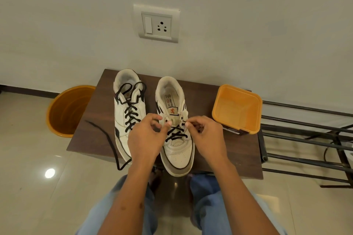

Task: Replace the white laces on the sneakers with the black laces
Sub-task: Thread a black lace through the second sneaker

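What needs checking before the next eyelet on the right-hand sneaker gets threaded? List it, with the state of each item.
1. Left sneaker fully laced in black: ok, loose loops lie at its top.
2. Right sneaker lower eyelets crossed in black lace: ok; upper eyelets not yet laced.
3. Right hand pinching the lace end at an eyelet: ok.
4. Left hand holding the other lace strand: cannot tell, its fingers hide the contact.
5. Free lace tail clear of snags: not ok, it hangs off the table edge.
6. White laces removed: ok on both sneakers; where they lie cannot be told.
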A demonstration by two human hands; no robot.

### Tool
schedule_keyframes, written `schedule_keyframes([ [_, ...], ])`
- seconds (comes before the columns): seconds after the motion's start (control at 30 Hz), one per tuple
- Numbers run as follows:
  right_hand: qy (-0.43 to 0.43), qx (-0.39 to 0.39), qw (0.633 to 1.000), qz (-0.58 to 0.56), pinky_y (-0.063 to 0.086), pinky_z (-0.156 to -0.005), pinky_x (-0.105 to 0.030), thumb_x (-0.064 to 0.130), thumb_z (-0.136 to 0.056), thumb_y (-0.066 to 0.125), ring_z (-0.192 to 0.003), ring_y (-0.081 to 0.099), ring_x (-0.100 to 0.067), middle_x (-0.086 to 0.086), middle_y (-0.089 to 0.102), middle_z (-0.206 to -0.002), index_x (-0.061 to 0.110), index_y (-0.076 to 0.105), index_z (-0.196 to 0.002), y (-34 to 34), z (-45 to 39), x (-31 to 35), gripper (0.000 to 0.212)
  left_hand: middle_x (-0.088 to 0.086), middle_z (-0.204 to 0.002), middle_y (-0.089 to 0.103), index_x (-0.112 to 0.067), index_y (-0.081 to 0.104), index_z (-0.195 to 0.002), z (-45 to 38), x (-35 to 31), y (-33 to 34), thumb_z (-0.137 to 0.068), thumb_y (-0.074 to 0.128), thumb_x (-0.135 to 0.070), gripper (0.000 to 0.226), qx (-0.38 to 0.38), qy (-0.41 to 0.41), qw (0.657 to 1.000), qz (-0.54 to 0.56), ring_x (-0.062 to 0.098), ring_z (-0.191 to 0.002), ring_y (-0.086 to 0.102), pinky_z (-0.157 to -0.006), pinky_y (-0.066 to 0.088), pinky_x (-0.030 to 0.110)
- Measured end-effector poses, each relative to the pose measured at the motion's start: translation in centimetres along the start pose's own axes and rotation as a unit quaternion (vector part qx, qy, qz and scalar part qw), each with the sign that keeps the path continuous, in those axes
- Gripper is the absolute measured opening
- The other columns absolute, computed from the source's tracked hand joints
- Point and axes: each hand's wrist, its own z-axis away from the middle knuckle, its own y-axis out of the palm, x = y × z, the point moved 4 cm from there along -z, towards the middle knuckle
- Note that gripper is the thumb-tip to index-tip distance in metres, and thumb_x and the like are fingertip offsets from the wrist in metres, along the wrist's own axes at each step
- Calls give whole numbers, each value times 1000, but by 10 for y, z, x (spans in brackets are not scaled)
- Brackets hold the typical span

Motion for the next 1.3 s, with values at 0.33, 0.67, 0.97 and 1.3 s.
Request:
schedule_keyframes([
  [0.33,-38,-18,998,36,50,-83,-35,16,-93,63,-91,55,-10,8,63,-97,19,68,-101,34,-1,2,10,-18,-68,61,-29,72,-88,1,-1,6,-90,64,-38,12,-22,-13,1000,-7,3,-68,60,-80,53,39],
  [0.67,-65,-103,976,183,38,-77,-34,18,-83,72,-97,46,-19,3,56,-107,23,71,-89,56,-1,11,8,-17,-71,66,-34,70,-85,-2,7,8,-89,68,-31,5,-1,-54,998,42,0,-64,59,-58,39,19],
  [0.97,-41,-105,974,197,39,-75,-36,13,-74,77,-95,47,-20,2,56,-106,23,70,-87,58,-3,13,18,-17,-70,65,-33,71,-86,-2,7,9,-89,69,-32,4,-9,-37,999,32,1,-50,50,-52,33,19],
  [1.3,-30,-101,981,160,33,-80,-33,15,-79,75,-99,43,-18,5,52,-107,26,71,-86,59,-6,8,14,-18,-68,63,-31,71,-88,-1,3,7,-89,68,-31,4,-18,-16,1000,8,0,-52,52,-54,35,19],
])
